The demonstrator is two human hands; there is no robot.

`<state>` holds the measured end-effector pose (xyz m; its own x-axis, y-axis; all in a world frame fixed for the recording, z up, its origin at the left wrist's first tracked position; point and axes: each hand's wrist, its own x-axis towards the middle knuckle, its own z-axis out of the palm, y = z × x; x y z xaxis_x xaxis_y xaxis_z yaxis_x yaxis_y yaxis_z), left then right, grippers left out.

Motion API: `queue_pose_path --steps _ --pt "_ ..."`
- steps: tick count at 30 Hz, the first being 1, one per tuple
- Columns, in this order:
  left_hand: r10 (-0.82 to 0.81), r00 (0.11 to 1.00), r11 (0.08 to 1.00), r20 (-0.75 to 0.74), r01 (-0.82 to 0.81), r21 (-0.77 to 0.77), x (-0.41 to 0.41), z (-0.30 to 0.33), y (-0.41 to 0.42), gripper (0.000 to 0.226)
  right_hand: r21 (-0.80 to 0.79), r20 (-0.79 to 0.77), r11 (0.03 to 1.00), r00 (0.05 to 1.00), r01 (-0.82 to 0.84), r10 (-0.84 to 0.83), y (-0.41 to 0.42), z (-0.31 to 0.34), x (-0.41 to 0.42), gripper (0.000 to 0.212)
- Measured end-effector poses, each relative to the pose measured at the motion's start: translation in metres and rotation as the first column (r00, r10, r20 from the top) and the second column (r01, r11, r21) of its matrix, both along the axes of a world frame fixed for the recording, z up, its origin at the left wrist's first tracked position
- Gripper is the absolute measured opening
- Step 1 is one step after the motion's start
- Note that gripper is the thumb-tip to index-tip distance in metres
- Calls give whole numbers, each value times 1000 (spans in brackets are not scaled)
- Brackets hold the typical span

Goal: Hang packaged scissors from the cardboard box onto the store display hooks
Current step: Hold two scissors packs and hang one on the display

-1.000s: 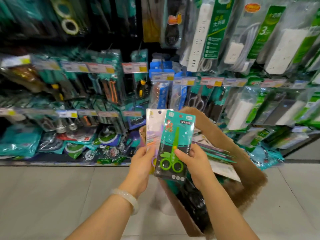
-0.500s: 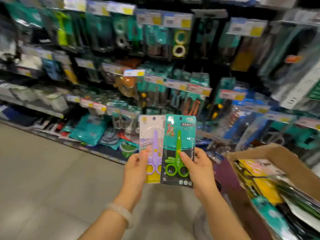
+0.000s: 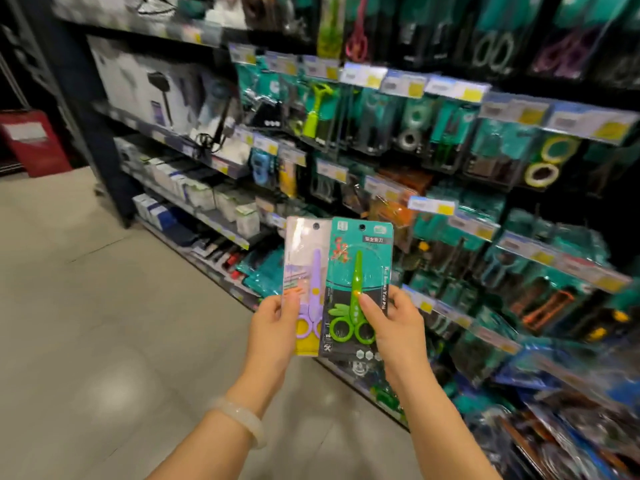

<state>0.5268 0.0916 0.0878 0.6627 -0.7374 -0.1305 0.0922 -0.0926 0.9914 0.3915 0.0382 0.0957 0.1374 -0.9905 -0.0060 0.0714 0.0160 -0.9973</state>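
Packs: purple scissors pack (image 3: 304, 289) and green scissors pack (image 3: 358, 289), upright, side by side before the display hooks (image 3: 433, 209).
Grip: left hand (image 3: 273, 327) pinches purple's lower edge; right hand (image 3: 394, 327) pinches green's.
Handling: likely light, stiff cards with slick blisters; steer the top hang holes onto a hook.

dim aisle, overhead glare on the floor (image 3: 114, 393), motion-blurred shelves (image 3: 519, 237) bending at the wide-angle edges.
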Motion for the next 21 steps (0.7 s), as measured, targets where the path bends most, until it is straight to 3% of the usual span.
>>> queue_pose_path --steps 10,21 --pt "73 997 997 -6 -73 -15 83 8 -68 22 -4 3 997 997 -75 75 -88 -2 90 18" --pt "45 996 985 77 -31 -172 168 72 -212 17 -216 41 974 996 -71 82 -223 76 171 22"
